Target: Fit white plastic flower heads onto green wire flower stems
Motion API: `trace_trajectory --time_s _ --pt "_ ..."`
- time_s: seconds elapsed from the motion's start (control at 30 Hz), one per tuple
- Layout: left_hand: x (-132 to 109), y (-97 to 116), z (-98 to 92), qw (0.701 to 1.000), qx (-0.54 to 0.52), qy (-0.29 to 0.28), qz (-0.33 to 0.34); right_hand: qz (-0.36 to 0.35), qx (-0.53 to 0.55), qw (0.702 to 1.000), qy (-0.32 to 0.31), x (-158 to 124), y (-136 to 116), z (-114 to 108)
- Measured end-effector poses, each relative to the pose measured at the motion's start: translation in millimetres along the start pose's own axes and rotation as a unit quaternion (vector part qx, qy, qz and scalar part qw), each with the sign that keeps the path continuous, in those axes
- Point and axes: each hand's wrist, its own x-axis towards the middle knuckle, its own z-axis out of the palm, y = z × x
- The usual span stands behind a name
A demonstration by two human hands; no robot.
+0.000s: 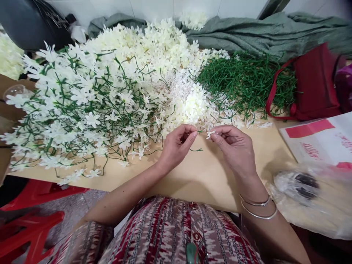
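Flowers (92, 119), white and already on green stems, spread in a great heap over the left of the table (203, 179) as I take in the head view. Just in front of the person's patterned top (165, 234), two hands work close together above a bare stretch of the tabletop. The left hand (177, 145) has thumb and finger pinched narrow on a green stem (200, 131), whose tip pokes out toward the right; another bit of green shows just below, and I can't tell whether it belongs to the same stem. The right hand (236, 148) pinches a small white piece (209, 134) at its fingertips. Stem and piece face each other, near but, it seems to me, apart.

Beyond the hands lie a pile of pale petals (194, 106) and, to the right, a tangle of loose green stems (242, 80) beside a red bag (316, 84).

I'd judge the step in hand to be joining the white piece to the stem's end. To my eye, the next move calls for lining the two up, the left pinch steady and the right giving a small push. Something so slight could easily bend or slip.
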Motion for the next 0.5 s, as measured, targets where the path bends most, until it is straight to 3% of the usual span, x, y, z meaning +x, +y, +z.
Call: trace_trajectory --time_s 0.1,0.33,0.5 --pt "-5.2 -0.9 2.1 0.999 -0.041 0.001 -0.029 0.026 0.01 0.999 -0.025 -2.4 2.2 -0.3" --pt "-10.7 -2.6 6.9 0.999 -0.036 -0.013 -0.006 0.081 0.02 0.993 -0.082 1.1 3.6 -4.5" --pt "-10.3 -2.1 6.3 0.997 -0.076 -0.017 -0.025 0.119 0.055 0.987 -0.09 4.2 -1.6 -3.1"
